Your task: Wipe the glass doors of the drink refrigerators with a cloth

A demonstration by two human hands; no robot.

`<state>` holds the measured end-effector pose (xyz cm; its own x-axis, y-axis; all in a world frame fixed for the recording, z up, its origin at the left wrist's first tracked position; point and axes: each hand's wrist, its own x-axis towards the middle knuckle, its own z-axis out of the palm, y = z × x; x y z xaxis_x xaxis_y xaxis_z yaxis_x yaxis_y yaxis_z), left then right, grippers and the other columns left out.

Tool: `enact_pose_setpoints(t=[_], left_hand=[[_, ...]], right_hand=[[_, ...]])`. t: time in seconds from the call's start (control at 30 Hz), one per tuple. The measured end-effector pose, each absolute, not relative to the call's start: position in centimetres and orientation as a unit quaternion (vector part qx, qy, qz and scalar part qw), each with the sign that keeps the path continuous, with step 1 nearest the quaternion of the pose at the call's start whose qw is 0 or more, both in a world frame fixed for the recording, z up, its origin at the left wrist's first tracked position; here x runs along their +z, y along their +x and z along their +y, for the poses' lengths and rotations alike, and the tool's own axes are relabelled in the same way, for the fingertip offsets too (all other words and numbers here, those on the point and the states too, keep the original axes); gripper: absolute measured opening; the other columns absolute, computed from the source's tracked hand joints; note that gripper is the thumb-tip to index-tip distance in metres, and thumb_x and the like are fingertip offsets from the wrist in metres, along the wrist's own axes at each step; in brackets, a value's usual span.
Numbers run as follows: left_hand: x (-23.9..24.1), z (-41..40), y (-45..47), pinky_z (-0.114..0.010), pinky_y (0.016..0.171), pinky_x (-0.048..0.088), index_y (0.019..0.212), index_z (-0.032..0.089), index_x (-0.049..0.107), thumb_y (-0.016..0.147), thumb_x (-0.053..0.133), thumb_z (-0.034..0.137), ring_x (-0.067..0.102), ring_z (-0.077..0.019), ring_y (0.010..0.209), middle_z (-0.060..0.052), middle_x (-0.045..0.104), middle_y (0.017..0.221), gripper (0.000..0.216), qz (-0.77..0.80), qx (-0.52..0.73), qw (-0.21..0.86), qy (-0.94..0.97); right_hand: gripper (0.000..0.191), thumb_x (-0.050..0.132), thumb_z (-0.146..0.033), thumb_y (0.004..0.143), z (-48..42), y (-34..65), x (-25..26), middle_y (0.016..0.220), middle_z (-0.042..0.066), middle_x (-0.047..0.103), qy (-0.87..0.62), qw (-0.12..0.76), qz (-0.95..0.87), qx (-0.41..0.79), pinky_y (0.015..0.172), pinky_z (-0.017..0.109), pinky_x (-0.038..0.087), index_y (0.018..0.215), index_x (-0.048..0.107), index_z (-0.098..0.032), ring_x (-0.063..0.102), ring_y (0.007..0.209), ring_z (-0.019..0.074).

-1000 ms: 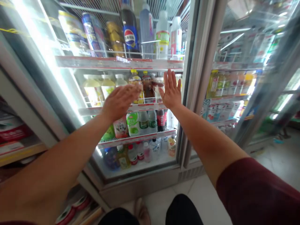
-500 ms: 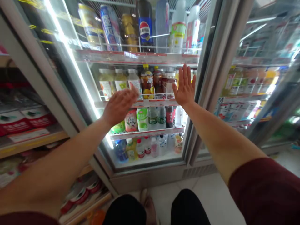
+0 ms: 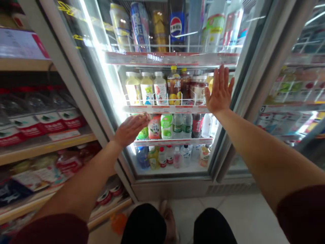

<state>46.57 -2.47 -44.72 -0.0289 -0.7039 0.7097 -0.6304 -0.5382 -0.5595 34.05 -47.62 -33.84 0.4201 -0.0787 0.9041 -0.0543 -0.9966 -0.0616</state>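
A glass-fronted drinks cooler (image 3: 175, 188) stands before me with several lit shelves of bottles (image 3: 167, 86). My right hand (image 3: 219, 90) is held up open, fingers together, palm toward the glass near the door's right frame (image 3: 250, 67). My left hand (image 3: 130, 129) reaches forward lower down, fingers stretched out, by the lower-left part of the glass in front of the green and white bottles (image 3: 166, 126). Neither hand holds anything.
Wooden shelves (image 3: 48, 144) with packaged goods run along the left. A second cooler door (image 3: 294, 88) with more drinks is on the right. White floor tiles (image 3: 248, 220) lie below, with my dark-trousered knees (image 3: 144, 225) at the bottom.
My view has swung left, so the cooler sits further right. My left hand has dropped from the middle shelf to the lower shelf level. My right hand stays raised and open.
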Motion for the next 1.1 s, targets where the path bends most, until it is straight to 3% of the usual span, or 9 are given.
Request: enact_pose_setpoints(t=[0.13, 0.27, 0.33, 0.47, 0.53, 0.7, 0.77, 0.9, 1.1], left_hand=[[-46.2, -1.1, 47.1, -0.070, 0.131, 0.035, 0.166, 0.012, 0.046, 0.116, 0.045, 0.018, 0.033, -0.0411, 0.165, -0.025, 0.048, 0.167, 0.051, 0.380, -0.592, -0.021, -0.710], [-49.3, -1.2, 45.9, -0.044, 0.124, 0.052, 0.162, 0.031, 0.053, 0.113, 0.049, 0.015, 0.060, -0.0266, 0.149, -0.010, 0.067, 0.153, 0.052, 0.434, -0.559, 0.013, -0.706], [-49.7, -1.5, 45.6, -0.041, 0.123, 0.052, 0.167, 0.035, 0.048, 0.112, 0.048, 0.012, 0.059, -0.0244, 0.150, -0.007, 0.066, 0.155, 0.059, 0.429, -0.558, 0.011, -0.711], [-48.3, -3.2, 46.2, -0.068, 0.135, 0.029, 0.181, 0.018, 0.009, 0.113, 0.041, 0.011, 0.008, -0.0357, 0.172, -0.024, 0.026, 0.179, 0.075, 0.319, -0.607, -0.063, -0.726], [-48.4, -4.8, 46.0, -0.067, 0.138, 0.023, 0.181, 0.015, 0.003, 0.111, 0.038, 0.008, -0.002, -0.0324, 0.172, -0.023, 0.018, 0.181, 0.078, 0.318, -0.604, -0.083, -0.726], [-50.3, -7.8, 44.3, -0.034, 0.138, 0.032, 0.176, 0.036, 0.035, 0.107, 0.050, 0.009, 0.040, -0.0156, 0.163, -0.003, 0.051, 0.169, 0.075, 0.444, -0.517, 0.004, -0.732], [-49.7, -7.7, 44.4, -0.040, 0.140, 0.030, 0.176, 0.035, 0.036, 0.109, 0.048, 0.010, 0.038, -0.0192, 0.164, -0.004, 0.049, 0.171, 0.072, 0.430, -0.514, -0.001, -0.742], [-48.2, -7.9, 44.9, -0.067, 0.140, 0.018, 0.181, 0.014, 0.010, 0.111, 0.042, 0.011, 0.008, -0.0351, 0.171, -0.021, 0.019, 0.180, 0.077, 0.351, -0.543, -0.052, -0.761], [-48.1, -9.9, 44.0, -0.035, 0.139, 0.031, 0.178, 0.034, 0.028, 0.106, 0.052, 0.007, 0.044, -0.0163, 0.160, -0.004, 0.050, 0.170, 0.081, 0.495, -0.502, 0.026, -0.709]], right_hand=[[0.079, 0.022, -0.054, 0.109, -47.2, 33.6, -33.8, 0.188, 0.009, 0.013, -0.841, 0.015, 0.055, -0.538, 0.142, 0.061, -0.001, 0.179, 0.017, -0.017, 0.003, 0.176, 0.0280], [0.080, 0.023, -0.054, 0.110, -47.2, 33.5, -33.9, 0.188, 0.011, 0.011, -0.843, 0.019, 0.056, -0.535, 0.142, 0.059, 0.000, 0.179, 0.018, -0.014, 0.004, 0.176, 0.0289], [0.084, 0.025, -0.054, 0.109, -47.4, 33.6, -33.9, 0.187, 0.016, 0.012, -0.844, 0.015, 0.046, -0.534, 0.141, 0.063, 0.000, 0.177, 0.020, -0.007, 0.007, 0.175, 0.0316], [0.086, 0.025, -0.056, 0.107, -48.0, 34.0, -34.1, 0.185, 0.018, 0.015, -0.821, 0.026, 0.026, -0.570, 0.139, 0.065, 0.001, 0.177, 0.025, -0.006, 0.011, 0.175, 0.0341], [0.087, 0.025, -0.058, 0.108, -48.3, 34.2, -34.2, 0.185, 0.018, 0.017, -0.815, 0.039, 0.017, -0.577, 0.139, 0.066, 0.001, 0.177, 0.026, -0.006, 0.011, 0.175, 0.0355], [0.085, 0.028, -0.060, 0.107, -48.4, 34.2, -34.4, 0.185, 0.009, 0.017, -0.815, 0.068, 0.001, -0.576, 0.139, 0.066, -0.002, 0.179, 0.024, -0.015, 0.007, 0.175, 0.0349], [0.087, 0.027, -0.061, 0.107, -48.3, 34.1, -34.3, 0.186, 0.010, 0.016, -0.820, 0.068, 0.007, -0.569, 0.139, 0.065, -0.003, 0.179, 0.025, -0.012, 0.004, 0.175, 0.0352], [0.089, 0.025, -0.061, 0.107, -47.9, 33.9, -34.0, 0.185, 0.015, 0.018, -0.825, 0.060, 0.020, -0.561, 0.139, 0.064, -0.001, 0.177, 0.027, -0.007, 0.006, 0.175, 0.0346], [0.085, 0.023, -0.055, 0.107, -47.4, 33.9, -34.1, 0.185, 0.018, 0.019, -0.818, 0.049, 0.012, -0.573, 0.139, 0.065, -0.001, 0.176, 0.028, -0.004, 0.011, 0.175, 0.0350]])
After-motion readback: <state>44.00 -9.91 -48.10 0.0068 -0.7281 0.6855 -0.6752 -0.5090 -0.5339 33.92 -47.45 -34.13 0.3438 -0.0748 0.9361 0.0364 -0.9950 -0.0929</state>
